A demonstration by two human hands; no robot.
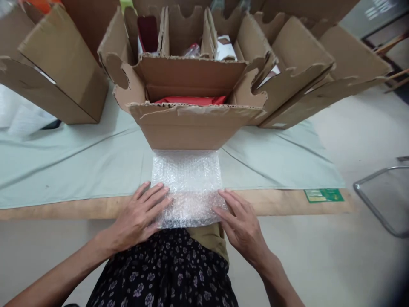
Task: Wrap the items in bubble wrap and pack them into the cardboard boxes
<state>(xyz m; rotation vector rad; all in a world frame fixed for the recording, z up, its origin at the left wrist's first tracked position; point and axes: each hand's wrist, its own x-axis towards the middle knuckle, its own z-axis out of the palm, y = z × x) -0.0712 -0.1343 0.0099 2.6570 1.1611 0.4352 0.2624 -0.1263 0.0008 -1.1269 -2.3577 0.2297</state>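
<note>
A clear sheet of bubble wrap [187, 175] lies over the front edge of the table, its near end hanging slightly past the wood. On its left edge rests my left hand [137, 215], palm down with the fingers stretched out and apart. My right hand [241, 224] touches the opposite edge, its fingers extended and partly over the plastic. Neither hand is closed round anything. The far end of the wrap meets the base of a cardboard box [188, 128], and whether it continues beneath is hidden.
Inside the front box lies something red [194, 100]. Behind it stand cardboard compartments [187, 32] holding a dark red item [148, 34] and a white box [225, 47]. More cartons [67, 64] flank them on a pale green cloth [79, 166]. A metal chair frame [367, 200] is at right.
</note>
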